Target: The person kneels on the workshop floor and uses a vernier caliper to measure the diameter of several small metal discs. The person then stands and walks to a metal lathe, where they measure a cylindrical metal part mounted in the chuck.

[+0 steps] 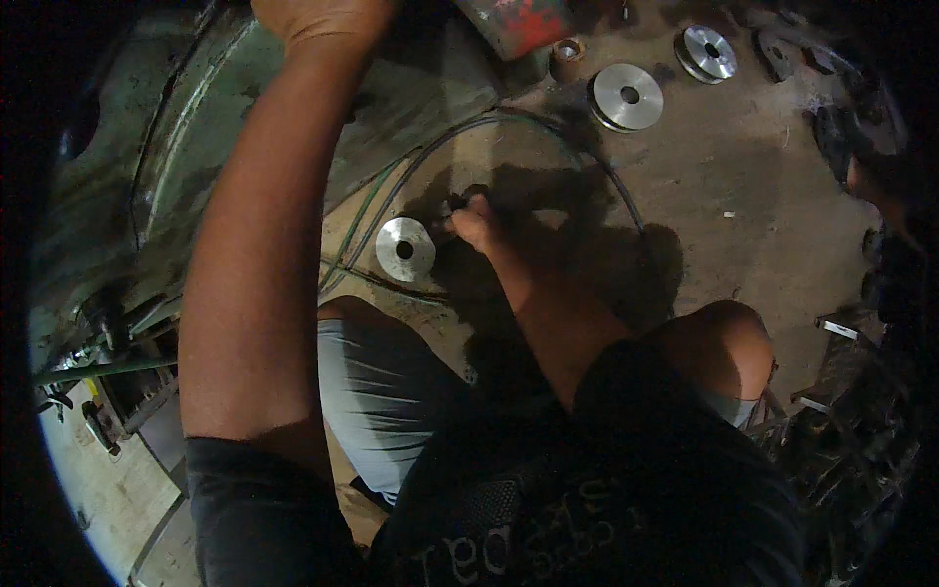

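Observation:
My left arm reaches up past the machine's green side, and my left hand (328, 18) is cut off by the top edge, so its fingers do not show. Low over the floor, my right hand (474, 225) is closed around something small and dark that I cannot make out in the shadow. Just left of that hand lies a round silver metal disc (423, 253) with a hole in its centre. A dark cable (626, 191) arcs round the right hand, and green and dark lines (367, 210) run beside the disc.
Two grooved metal pulleys, a larger one (611, 96) and a smaller one (719, 57), lie at the far right. A red-and-grey metal part (523, 24) stands at the top. Dark metal parts (831, 430) are piled at the right; tools and bars (122, 391) lie at left.

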`<action>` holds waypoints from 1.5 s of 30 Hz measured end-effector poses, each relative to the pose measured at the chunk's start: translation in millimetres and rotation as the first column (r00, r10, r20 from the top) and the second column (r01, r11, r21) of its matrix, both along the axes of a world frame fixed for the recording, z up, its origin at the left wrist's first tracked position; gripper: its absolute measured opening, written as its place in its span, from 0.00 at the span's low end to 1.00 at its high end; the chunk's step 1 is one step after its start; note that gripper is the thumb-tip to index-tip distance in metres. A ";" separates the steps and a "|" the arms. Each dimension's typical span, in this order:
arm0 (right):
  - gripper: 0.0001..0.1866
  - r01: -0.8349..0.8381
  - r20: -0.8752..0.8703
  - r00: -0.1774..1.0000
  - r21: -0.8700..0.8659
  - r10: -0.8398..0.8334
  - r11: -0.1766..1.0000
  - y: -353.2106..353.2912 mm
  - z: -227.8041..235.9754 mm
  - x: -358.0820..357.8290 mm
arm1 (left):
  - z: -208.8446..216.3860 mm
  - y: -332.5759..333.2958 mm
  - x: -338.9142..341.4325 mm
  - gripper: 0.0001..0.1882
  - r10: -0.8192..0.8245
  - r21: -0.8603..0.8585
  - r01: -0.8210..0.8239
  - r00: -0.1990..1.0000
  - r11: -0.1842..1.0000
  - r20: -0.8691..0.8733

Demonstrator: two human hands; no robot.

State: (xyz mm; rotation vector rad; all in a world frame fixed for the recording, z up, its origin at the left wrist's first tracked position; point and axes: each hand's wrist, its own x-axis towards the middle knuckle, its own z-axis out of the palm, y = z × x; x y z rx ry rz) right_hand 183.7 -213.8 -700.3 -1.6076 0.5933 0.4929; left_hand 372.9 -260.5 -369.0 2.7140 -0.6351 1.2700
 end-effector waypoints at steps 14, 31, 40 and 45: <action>0.11 -0.223 0.246 0.831 -0.674 0.498 0.704 -1.7 -2.8 -12.9 | 5.9 -9.8 4.7 0.19 -0.011 -0.025 0.009 0.997 1.000 -0.079; 0.12 -0.205 0.053 0.694 -0.942 0.718 0.268 17.7 3.6 -8.9 | 1.1 -10.5 14.7 0.21 0.108 -0.016 -0.112 0.982 0.994 -0.154; 0.12 -0.416 0.047 0.742 -0.750 0.669 0.514 -43.0 63.0 -2.4 | 11.0 -9.8 11.7 0.20 0.074 0.013 -0.073 0.991 0.997 -0.116; 0.22 -0.272 -0.060 0.955 -0.562 0.290 0.781 -115.8 85.0 -2.7 | 15.8 -15.2 13.0 0.20 0.020 -0.015 -0.022 0.994 1.000 -0.112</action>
